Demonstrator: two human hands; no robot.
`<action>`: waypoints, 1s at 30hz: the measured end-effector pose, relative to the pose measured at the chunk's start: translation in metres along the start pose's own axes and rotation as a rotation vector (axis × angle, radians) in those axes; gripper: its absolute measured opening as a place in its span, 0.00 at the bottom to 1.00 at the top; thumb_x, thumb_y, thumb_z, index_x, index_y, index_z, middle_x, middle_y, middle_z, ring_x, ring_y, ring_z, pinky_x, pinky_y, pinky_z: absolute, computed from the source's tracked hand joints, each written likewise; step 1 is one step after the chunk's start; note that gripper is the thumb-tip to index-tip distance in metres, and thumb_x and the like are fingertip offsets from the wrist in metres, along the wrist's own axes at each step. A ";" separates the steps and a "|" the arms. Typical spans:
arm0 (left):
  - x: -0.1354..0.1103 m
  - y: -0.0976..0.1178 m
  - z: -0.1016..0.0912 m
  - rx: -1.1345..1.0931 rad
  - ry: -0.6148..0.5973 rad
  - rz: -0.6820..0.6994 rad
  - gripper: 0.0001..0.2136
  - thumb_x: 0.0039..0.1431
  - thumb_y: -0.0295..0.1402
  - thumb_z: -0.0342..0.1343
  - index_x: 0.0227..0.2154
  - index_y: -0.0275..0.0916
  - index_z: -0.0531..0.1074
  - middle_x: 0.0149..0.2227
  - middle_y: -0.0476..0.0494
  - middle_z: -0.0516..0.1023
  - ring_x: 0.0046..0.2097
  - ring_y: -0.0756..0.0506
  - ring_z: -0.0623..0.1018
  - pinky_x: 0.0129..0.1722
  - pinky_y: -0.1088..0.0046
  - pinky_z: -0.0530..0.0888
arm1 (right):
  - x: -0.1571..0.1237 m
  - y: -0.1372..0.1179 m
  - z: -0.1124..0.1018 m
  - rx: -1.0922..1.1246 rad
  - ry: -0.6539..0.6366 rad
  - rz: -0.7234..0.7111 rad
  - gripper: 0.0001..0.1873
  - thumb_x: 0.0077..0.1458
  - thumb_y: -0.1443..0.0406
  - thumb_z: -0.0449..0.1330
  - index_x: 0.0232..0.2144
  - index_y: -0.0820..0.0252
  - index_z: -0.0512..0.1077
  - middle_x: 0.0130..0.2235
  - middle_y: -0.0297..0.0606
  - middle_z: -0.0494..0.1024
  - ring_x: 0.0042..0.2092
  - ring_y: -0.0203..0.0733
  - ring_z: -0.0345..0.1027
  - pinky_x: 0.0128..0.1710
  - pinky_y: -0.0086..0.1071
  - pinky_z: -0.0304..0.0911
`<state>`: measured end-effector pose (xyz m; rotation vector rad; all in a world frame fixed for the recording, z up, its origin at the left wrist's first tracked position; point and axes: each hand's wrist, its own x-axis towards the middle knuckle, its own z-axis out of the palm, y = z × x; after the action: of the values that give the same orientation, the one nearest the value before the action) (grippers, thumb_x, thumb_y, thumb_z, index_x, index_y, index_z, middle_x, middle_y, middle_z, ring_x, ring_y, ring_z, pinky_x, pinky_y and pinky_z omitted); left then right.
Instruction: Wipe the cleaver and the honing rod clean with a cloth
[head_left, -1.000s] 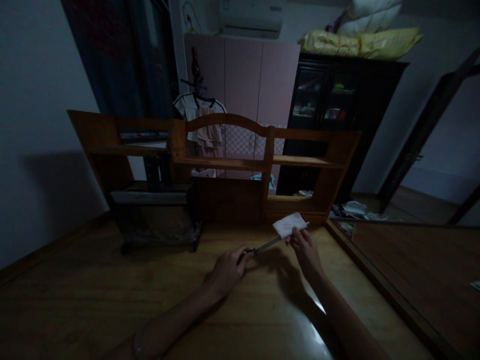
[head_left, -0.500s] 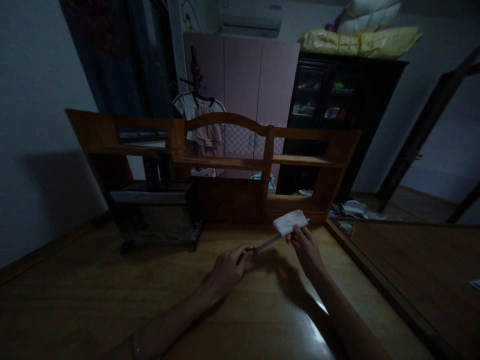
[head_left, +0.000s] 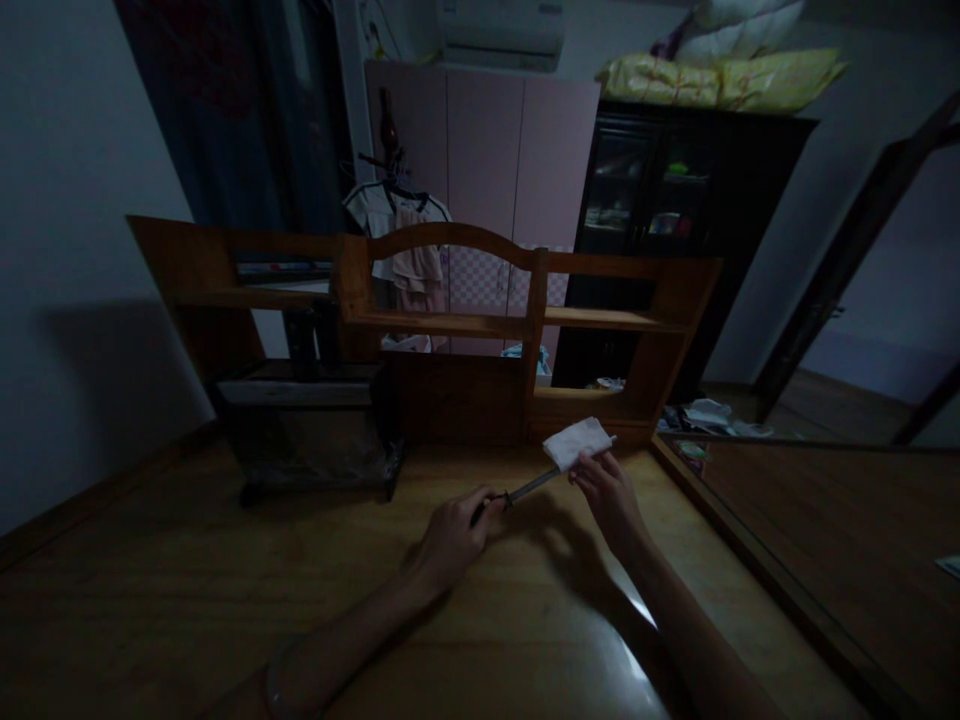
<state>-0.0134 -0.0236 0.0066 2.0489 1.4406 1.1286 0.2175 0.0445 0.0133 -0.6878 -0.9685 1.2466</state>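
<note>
My left hand (head_left: 452,540) is closed around the dark handle of a sharpening steel (head_left: 535,484), a slim grey rod with a small guard. The rod slants up and to the right, above the wooden tabletop. Folded around its far part is a white tissue (head_left: 577,443), and the rod's tip just shows beyond it. My right hand (head_left: 606,492) pinches the tissue against the rod with thumb and fingers. The part of the rod inside the tissue is hidden, as is most of the handle.
A wooden shelf rack (head_left: 450,325) stands along the back of the tabletop (head_left: 337,600). At the left is a black, partly plastic-wrapped appliance (head_left: 307,430). A raised wooden edge (head_left: 750,560) borders the right side, beside a brown surface (head_left: 840,530).
My right hand and the tissue have shifted very slightly left, towards the handle. My left hand keeps its hold almost in place.
</note>
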 end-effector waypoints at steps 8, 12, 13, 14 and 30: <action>0.001 -0.001 0.001 0.007 -0.016 -0.026 0.16 0.64 0.43 0.43 0.39 0.42 0.73 0.38 0.46 0.78 0.40 0.45 0.76 0.38 0.75 0.67 | -0.001 0.004 0.000 -0.044 0.014 0.001 0.15 0.47 0.61 0.66 0.38 0.54 0.70 0.31 0.32 0.74 0.29 0.35 0.69 0.32 0.29 0.65; 0.000 0.002 -0.001 -0.005 -0.051 -0.028 0.17 0.64 0.43 0.41 0.39 0.42 0.73 0.37 0.46 0.78 0.39 0.45 0.76 0.38 0.74 0.67 | 0.000 0.004 -0.003 -0.046 -0.006 -0.014 0.11 0.49 0.60 0.65 0.34 0.56 0.71 0.30 0.33 0.74 0.28 0.33 0.68 0.30 0.28 0.63; 0.000 0.002 -0.001 -0.007 -0.060 -0.028 0.17 0.64 0.43 0.41 0.39 0.42 0.73 0.37 0.46 0.78 0.38 0.46 0.76 0.38 0.74 0.67 | 0.000 0.004 -0.003 -0.047 -0.014 -0.020 0.10 0.49 0.60 0.65 0.34 0.56 0.71 0.31 0.33 0.74 0.28 0.33 0.67 0.30 0.28 0.63; 0.001 0.002 -0.001 -0.005 -0.064 -0.031 0.17 0.64 0.44 0.41 0.40 0.42 0.73 0.37 0.46 0.78 0.38 0.46 0.76 0.38 0.74 0.68 | 0.000 0.004 -0.003 -0.049 -0.022 -0.028 0.10 0.50 0.61 0.65 0.35 0.56 0.71 0.31 0.33 0.74 0.29 0.33 0.67 0.30 0.28 0.63; -0.001 -0.003 0.005 0.235 -0.006 0.013 0.15 0.59 0.46 0.49 0.41 0.45 0.73 0.40 0.46 0.78 0.41 0.44 0.76 0.42 0.71 0.68 | -0.001 0.006 -0.001 -0.131 -0.014 -0.066 0.09 0.52 0.59 0.63 0.32 0.58 0.70 0.27 0.32 0.71 0.28 0.33 0.64 0.29 0.29 0.61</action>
<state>-0.0108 -0.0224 0.0012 2.2184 1.6254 0.9973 0.2160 0.0449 0.0073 -0.7437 -1.0838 1.1384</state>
